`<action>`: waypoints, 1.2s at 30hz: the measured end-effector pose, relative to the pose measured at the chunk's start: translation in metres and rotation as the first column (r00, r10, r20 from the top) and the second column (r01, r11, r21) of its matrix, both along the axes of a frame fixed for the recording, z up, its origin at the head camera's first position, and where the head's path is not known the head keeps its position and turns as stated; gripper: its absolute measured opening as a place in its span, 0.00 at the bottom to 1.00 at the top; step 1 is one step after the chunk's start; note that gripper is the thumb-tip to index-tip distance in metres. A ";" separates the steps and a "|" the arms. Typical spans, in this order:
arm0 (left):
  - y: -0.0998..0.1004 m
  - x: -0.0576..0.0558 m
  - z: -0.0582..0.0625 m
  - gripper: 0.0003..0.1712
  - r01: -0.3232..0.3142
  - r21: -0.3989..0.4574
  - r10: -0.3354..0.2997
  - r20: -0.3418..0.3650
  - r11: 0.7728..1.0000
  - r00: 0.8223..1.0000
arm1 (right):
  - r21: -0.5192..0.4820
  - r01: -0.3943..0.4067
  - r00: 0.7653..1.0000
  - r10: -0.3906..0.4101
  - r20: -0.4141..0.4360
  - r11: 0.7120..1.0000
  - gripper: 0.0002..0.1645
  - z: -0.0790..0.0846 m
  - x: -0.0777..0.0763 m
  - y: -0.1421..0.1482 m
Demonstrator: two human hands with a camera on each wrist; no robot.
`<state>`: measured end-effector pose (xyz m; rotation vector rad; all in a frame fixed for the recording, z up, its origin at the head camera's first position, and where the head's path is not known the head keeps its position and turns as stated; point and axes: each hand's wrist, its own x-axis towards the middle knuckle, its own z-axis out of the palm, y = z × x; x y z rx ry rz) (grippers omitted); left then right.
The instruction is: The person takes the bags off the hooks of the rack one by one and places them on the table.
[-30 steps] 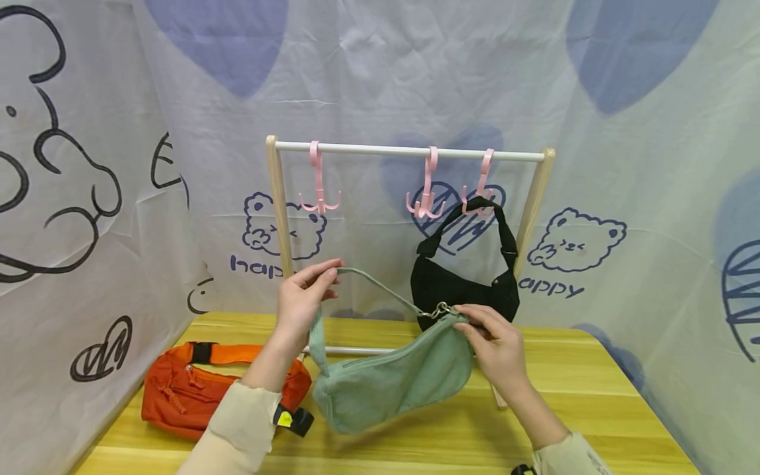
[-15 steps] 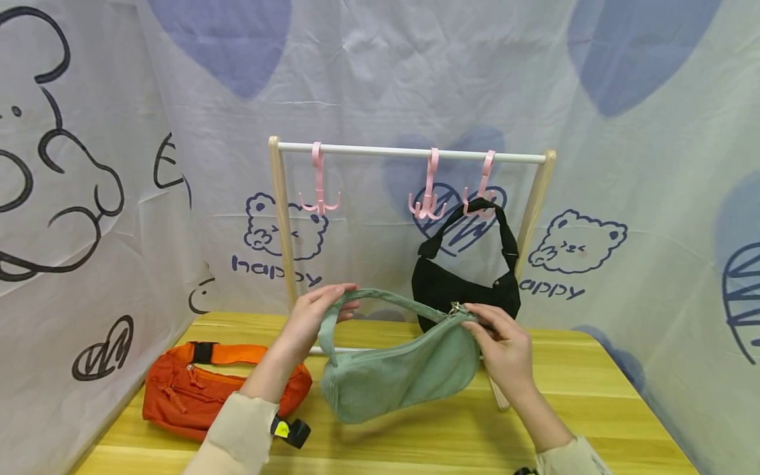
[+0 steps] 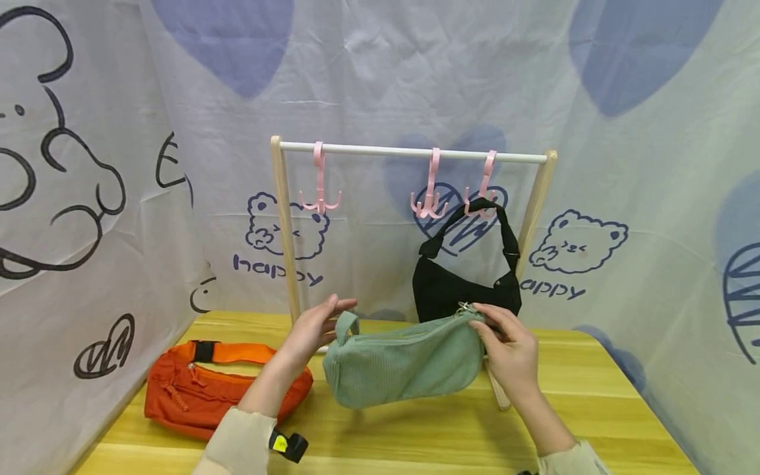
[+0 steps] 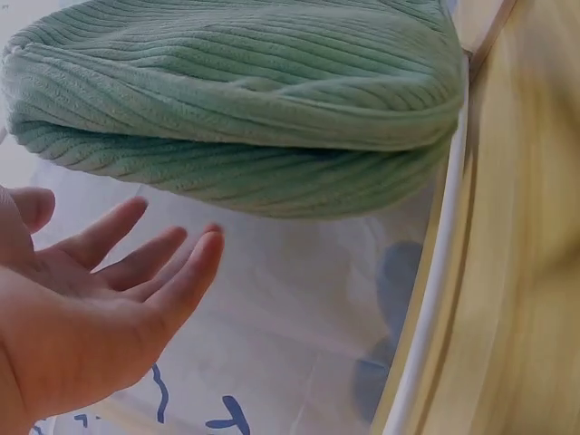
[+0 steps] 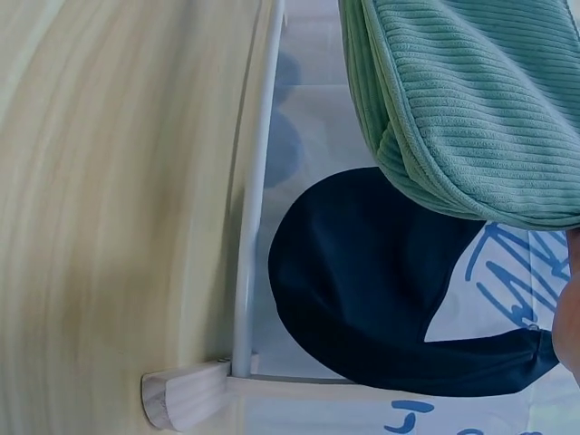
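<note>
Your left hand (image 3: 309, 336) shows fingers (image 4: 188, 283) loosely extended and free; the green bag (image 3: 406, 366) hangs at their four o'clock, above the worktop (image 3: 415, 439). Your right hand (image 3: 512, 349) pinches the bag's two-o'clock corner.

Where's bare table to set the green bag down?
Two patches of the table look bare: in front of the green bag, between the forearms; and right, between the right forearm and the table's right edge. Crowded: left, where the orange bag lies, and the back, where the rack stands with the black bag hanging.
</note>
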<state>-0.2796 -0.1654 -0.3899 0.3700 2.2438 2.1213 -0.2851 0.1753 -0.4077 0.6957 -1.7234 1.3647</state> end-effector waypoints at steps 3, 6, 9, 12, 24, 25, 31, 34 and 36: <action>0.000 0.006 -0.002 0.30 -0.093 0.013 0.094 -0.089 0.996 0.992 | 0.000 0.008 1.000 -0.008 -0.013 1.000 0.21 -0.001 0.001 0.001; 0.000 0.015 -0.003 0.24 -0.180 0.010 0.177 -0.224 0.984 0.958 | -0.001 0.027 0.999 -0.027 -0.016 1.000 0.22 -0.003 0.002 0.001; -0.001 0.022 -0.007 0.20 -0.203 -0.012 0.186 -0.351 0.979 0.918 | 0.000 0.057 0.998 -0.057 -0.008 0.998 0.21 -0.006 0.005 0.003; -0.003 0.027 -0.011 0.19 -0.174 -0.045 0.134 -0.466 0.984 0.875 | 0.002 0.080 0.997 -0.080 0.009 0.997 0.21 -0.008 0.007 0.005; -0.007 0.037 -0.024 0.35 -0.071 -0.196 -0.064 -0.608 0.978 0.792 | 0.015 0.124 0.989 -0.124 0.086 0.992 0.20 -0.015 0.011 0.006; -0.006 0.037 -0.025 0.36 -0.059 -0.195 -0.074 -0.609 0.979 0.790 | 0.014 0.124 0.988 -0.124 0.088 0.992 0.20 -0.016 0.012 0.006; -0.004 0.038 -0.029 0.38 -0.025 -0.190 -0.096 -0.601 0.981 0.793 | -0.010 0.105 0.989 -0.104 0.108 0.994 0.20 -0.018 0.014 0.005; -0.003 0.037 -0.031 0.39 -0.019 -0.185 -0.095 -0.590 0.983 0.802 | -0.028 0.095 0.988 -0.091 0.128 0.995 0.20 -0.019 0.017 0.004; -0.003 0.036 -0.033 0.38 -0.016 -0.176 -0.089 -0.574 0.984 0.814 | -0.035 0.097 0.986 -0.091 0.143 0.995 0.20 -0.019 0.019 0.004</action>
